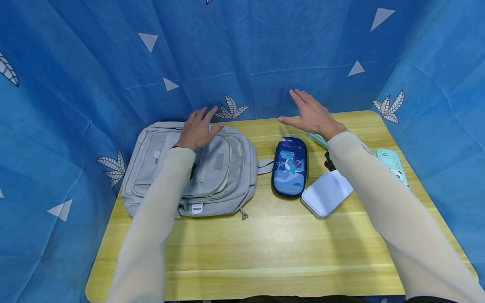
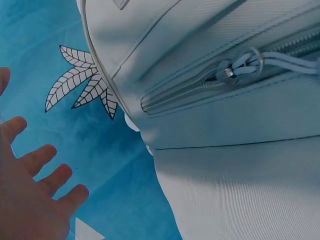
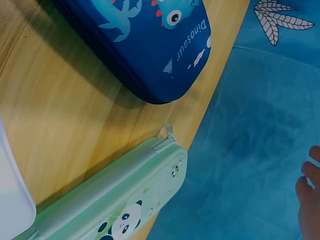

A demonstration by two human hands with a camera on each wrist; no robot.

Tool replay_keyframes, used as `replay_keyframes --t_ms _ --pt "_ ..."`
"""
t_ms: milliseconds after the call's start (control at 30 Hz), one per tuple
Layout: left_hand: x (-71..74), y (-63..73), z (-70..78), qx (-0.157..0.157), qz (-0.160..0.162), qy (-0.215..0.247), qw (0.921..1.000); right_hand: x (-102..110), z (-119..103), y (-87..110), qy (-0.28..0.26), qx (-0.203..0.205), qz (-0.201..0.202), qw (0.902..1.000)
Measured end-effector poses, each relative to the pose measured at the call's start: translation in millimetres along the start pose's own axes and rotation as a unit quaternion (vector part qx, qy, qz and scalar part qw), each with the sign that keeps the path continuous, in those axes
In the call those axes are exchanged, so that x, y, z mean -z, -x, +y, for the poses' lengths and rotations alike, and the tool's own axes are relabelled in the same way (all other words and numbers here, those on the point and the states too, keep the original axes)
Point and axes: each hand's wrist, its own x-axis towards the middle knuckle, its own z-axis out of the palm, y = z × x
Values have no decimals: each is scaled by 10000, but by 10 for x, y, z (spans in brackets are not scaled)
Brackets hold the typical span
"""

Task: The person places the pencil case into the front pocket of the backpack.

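Note:
A grey backpack point(image 1: 212, 168) lies flat on the left half of the table, its zipper point(image 2: 230, 72) seen up close in the left wrist view. Over its upper part hovers my left hand point(image 1: 198, 129), fingers spread and holding nothing. My right hand point(image 1: 312, 114) is raised above the table's back edge with straight fingers and thumb apart, nothing in it. Just below it in the head view lies a dark blue dinosaur pencil case point(image 1: 289, 167). A mint green panda pencil case point(image 3: 135, 200) lies partly hidden under my right forearm in the head view.
A pale white-lavender case point(image 1: 326, 193) lies beside the dinosaur case, a small black item point(image 1: 329, 162) behind it. Another mint case point(image 1: 392, 164) sits at the right edge. Blue curtains point(image 1: 257, 50) with leaf prints hang behind and beside the wooden table point(image 1: 265, 252).

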Motion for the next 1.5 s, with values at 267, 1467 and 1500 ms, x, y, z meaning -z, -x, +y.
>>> replay_keyframes --t_ms 267,1467,1500 --pt "-27 68 -17 -167 -1 62 9998 -28 4 63 -31 136 -55 9999" --pt "-173 473 -146 -651 -76 457 9968 -155 163 531 55 333 -95 9994" --pt "-176 490 -148 -646 -85 470 9968 -160 162 546 69 346 -86 9993"
